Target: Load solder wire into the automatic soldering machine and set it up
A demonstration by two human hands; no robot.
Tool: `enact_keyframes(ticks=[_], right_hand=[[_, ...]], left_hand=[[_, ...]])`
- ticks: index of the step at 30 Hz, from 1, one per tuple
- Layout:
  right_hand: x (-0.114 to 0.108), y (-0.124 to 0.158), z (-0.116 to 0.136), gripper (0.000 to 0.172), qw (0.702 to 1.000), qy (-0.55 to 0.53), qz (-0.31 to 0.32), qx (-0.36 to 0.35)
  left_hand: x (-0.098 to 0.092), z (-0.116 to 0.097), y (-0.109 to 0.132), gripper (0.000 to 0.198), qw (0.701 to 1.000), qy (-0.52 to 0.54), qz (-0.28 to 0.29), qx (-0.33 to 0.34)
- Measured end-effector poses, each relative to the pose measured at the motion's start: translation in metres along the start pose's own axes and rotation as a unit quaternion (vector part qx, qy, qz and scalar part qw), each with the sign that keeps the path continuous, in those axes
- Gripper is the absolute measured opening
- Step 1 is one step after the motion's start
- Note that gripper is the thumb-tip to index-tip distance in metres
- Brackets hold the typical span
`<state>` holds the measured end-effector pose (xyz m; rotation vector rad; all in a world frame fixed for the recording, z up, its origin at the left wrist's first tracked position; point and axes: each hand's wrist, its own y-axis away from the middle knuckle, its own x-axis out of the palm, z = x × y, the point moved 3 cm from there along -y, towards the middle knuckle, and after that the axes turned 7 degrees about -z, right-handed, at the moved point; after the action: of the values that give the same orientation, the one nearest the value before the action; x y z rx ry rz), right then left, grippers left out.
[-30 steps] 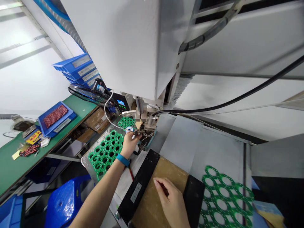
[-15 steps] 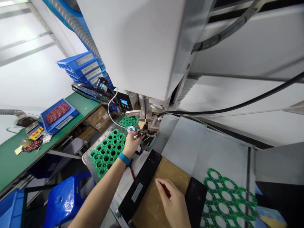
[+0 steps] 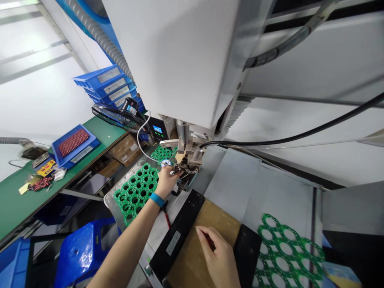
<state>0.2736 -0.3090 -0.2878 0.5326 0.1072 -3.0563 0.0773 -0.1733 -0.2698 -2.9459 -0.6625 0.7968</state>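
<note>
My left hand, with a blue band on its wrist, reaches to the metal head of a machine. Its fingers close around a small dark metal part at the bottom of that head. A white spool sits just behind the fingertips. To the left of the hand stand rows of green ring-shaped boards with dark round centres. Over a tan plate framed by black bars is my right hand, thumb and fingers drawn together; anything inside them is hidden.
A sheet of joined green rings lies on the grey surface at right. The white machine housing hangs overhead, with a black cable running right. Left are a green bench, a black fan and a blue stool.
The view has shifted very slightly. Both hands keep the same places and poses.
</note>
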Motion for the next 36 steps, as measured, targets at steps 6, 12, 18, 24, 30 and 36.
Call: enact_keyframes(ticks=[6,12,18,24,30,36], right_hand=[[0.000,0.001,0.000,0.024,1.000,0.003,0.004,0.009],[0.000,0.000,0.005,0.027,1.000,-0.009,0.003,0.019],[-0.004,0.004,0.013,0.024,1.000,-0.023,0.006,0.012],[-0.008,0.010,0.025,0.021,0.999,-0.043,0.015,-0.013],[-0.008,0.013,0.024,0.023,0.999,-0.038,0.018,-0.013],[-0.003,0.017,0.022,0.023,0.998,-0.047,0.030,-0.002]], left_hand=[[0.002,-0.002,-0.001,0.018,0.999,0.030,0.025,-0.009],[0.001,-0.001,-0.003,0.021,0.998,0.047,0.027,-0.025],[0.002,-0.002,-0.003,0.025,0.997,0.057,0.041,-0.034],[0.001,-0.003,-0.004,0.030,0.996,0.070,0.047,-0.034],[0.001,0.001,-0.007,0.029,0.996,0.072,0.040,-0.042],[0.000,-0.008,-0.005,0.029,0.993,0.090,0.055,-0.051]])
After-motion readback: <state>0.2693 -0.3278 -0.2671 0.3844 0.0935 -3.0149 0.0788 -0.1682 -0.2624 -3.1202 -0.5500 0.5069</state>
